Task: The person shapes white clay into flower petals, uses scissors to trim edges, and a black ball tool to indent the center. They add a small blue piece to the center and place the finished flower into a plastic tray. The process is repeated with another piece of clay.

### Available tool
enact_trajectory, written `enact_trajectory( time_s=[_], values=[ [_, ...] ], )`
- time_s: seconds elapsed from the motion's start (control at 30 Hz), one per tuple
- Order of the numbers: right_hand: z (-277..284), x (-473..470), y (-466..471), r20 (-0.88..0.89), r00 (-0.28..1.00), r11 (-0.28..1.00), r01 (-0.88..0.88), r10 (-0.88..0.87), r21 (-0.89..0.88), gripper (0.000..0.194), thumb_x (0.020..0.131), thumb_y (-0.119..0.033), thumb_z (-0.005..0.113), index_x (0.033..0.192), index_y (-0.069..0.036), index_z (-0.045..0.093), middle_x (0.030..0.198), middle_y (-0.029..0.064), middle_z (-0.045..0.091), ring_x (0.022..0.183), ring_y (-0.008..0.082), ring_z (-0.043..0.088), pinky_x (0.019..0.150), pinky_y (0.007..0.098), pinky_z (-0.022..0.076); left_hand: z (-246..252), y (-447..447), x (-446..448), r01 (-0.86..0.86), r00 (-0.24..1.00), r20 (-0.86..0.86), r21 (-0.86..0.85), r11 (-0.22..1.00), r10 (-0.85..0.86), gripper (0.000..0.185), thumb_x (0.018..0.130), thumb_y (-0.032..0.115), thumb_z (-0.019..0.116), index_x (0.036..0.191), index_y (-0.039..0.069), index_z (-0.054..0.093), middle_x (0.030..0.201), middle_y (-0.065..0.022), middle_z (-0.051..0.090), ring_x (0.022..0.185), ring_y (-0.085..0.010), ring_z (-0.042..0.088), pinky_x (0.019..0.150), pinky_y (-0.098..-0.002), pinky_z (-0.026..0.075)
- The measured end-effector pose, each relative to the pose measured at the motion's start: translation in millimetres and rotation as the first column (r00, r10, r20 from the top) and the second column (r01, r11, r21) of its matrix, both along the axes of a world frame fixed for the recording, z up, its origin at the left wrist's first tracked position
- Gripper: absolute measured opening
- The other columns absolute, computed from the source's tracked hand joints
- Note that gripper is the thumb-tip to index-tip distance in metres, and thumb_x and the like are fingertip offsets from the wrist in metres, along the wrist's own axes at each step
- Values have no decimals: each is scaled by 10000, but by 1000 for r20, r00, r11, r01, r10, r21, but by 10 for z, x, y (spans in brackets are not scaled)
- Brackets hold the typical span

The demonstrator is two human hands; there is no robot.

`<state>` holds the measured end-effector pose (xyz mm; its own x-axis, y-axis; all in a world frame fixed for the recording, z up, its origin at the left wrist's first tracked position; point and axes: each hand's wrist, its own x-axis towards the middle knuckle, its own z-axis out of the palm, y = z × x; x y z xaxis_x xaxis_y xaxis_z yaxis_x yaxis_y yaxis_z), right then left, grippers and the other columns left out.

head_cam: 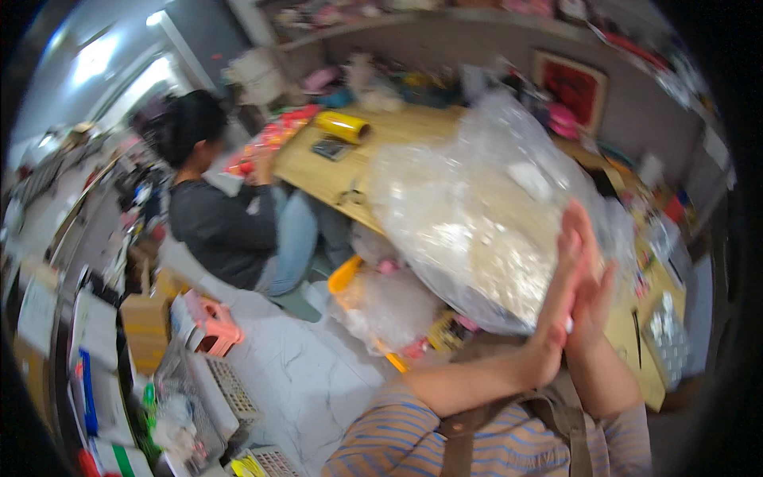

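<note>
My left hand (555, 310) and my right hand (589, 307) are pressed palm to palm, fingers stretched out straight. A tiny white spot shows between the heels of the palms; whether it is a held object cannot be told. Just beyond the hands, a large clear plastic bag (441, 208) lies on the wooden table (411, 128), with pale, shiny contents (506, 262) that are too blurred to name. A small white piece (530, 180) shows on or in the bag.
Scissors (351, 195), a dark flat device (331, 149) and a yellow roll (343, 127) are on the table. A seated person (223, 226) handles red items at its left end. Below stands an orange-rimmed container (346, 277) of plastic bags. Baskets (229, 387) and a pink stool (217, 325) occupy the floor.
</note>
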<state>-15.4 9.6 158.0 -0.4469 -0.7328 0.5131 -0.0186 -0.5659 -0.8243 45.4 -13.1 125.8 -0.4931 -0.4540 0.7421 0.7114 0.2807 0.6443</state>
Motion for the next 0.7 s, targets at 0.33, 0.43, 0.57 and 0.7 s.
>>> enact_trajectory(
  time_s=[0.33, 0.43, 0.57, 0.7],
  values=[
    [-797, -379, 210, 865, 344, 891, -399, 366, -218, 695, 921, -525, 194, 1300, 42, 323, 1347, 166, 350, 1275, 239, 310, 1051, 361, 246, -175, -541, -417, -130, 962, 270, 354, 926, 32, 729, 907, 568, 142, 1378, 15, 208, 1388, -155, 308, 1310, -227, 227, 1065, -351, 102],
    [-794, -412, 274, 830, 425, 899, -395, 360, -188, 676, 923, -521, 189, 1331, 8, 295, 1383, 154, 312, 1292, 242, 282, 1059, 366, 216, -385, -522, -486, -224, 923, 345, 123, 967, 170, 727, 909, 558, 134, 1379, 7, 197, 1385, -188, 288, 1319, -246, 206, 1073, -383, 80],
    [-716, -347, 208, 629, 767, 986, -167, 128, 4, 666, 936, -492, 186, 1365, 17, 203, 1422, 142, 227, 1332, 225, 180, 1090, 336, 107, -633, -192, -644, -160, 917, 358, -78, 984, 177, 736, 906, 560, 139, 1384, 1, 176, 1446, -192, 139, 1352, -278, 104, 1079, -395, 51],
    [-759, -516, 254, 461, 886, 994, 10, -60, 111, 646, 948, -463, 187, 1386, 9, 132, 1456, 118, 132, 1350, 202, 108, 1087, 315, 83, -647, -127, -657, -106, 892, 420, -162, 981, 166, 731, 908, 550, 146, 1379, -8, 179, 1453, -197, 93, 1354, -297, 77, 1078, -403, 69]
  ],
)
